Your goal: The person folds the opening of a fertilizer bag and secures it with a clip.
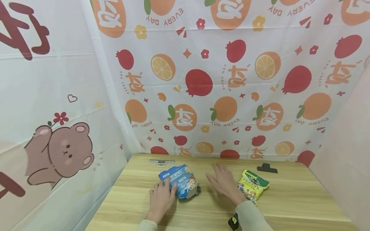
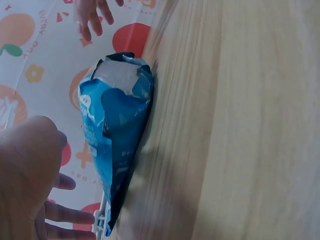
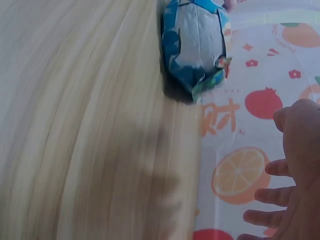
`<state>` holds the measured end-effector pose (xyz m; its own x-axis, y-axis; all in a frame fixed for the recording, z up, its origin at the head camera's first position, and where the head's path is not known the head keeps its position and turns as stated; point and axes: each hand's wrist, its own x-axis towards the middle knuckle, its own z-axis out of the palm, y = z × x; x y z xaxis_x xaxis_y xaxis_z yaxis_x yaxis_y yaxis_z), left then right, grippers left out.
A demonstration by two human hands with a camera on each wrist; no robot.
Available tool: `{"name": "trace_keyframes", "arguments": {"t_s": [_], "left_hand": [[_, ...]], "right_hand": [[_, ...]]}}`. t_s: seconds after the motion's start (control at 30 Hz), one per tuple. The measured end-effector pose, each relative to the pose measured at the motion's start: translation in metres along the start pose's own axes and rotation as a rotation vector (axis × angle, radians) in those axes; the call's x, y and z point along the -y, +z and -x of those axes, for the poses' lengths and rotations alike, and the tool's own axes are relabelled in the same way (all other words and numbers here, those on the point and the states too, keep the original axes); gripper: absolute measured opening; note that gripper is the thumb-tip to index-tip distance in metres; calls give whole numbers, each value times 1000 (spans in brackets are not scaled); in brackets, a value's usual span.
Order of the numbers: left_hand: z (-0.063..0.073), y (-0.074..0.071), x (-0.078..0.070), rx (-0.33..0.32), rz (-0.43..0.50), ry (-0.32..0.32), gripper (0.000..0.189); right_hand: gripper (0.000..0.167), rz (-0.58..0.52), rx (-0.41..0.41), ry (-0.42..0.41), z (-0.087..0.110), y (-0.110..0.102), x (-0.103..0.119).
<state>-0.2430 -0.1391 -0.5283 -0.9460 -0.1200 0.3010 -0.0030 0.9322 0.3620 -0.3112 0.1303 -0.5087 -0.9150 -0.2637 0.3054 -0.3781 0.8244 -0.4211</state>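
A blue snack bag (image 1: 180, 183) lies on the table left of the middle, its wide bottom end facing right. My left hand (image 1: 162, 196) is at the bag's left side with its fingers spread loosely, the fingertips overlapping the bag in the head view. In the left wrist view the blue bag (image 2: 117, 110) stands beyond the thumb, narrowing to a flat end. My right hand (image 1: 224, 181) hovers over the table between the blue bag and a yellow and green bag (image 1: 254, 184), fingers straight and holding nothing. Its forearm partly covers the yellow bag's left edge.
A clear clip with a dark strip (image 1: 162, 162) lies at the table's back left. A black clip (image 1: 267, 167) lies at the back right. Printed cloth (image 1: 199, 128) hangs right behind the wooden table (image 1: 289, 205), with more cloth on both sides.
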Motion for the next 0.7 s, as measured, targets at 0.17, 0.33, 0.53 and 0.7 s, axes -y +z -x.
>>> {"name": "trace_keyframes", "arguments": {"t_s": [0.17,0.33,0.53,0.7], "left_hand": [[-1,-4,5,-6,22,-9,51],[-1,-9,8,-23,79,-18,48],[-2,-15,13,4,182,-82,44],[-4,-18,17,46,271,-139,45]], "right_hand": [[63,-27,38,-16,-7,3,11],[64,-54,75,-17,-14,3,23],[63,-108,114,3,-24,3,36],[59,-140,157,17,-30,7,43]]}}
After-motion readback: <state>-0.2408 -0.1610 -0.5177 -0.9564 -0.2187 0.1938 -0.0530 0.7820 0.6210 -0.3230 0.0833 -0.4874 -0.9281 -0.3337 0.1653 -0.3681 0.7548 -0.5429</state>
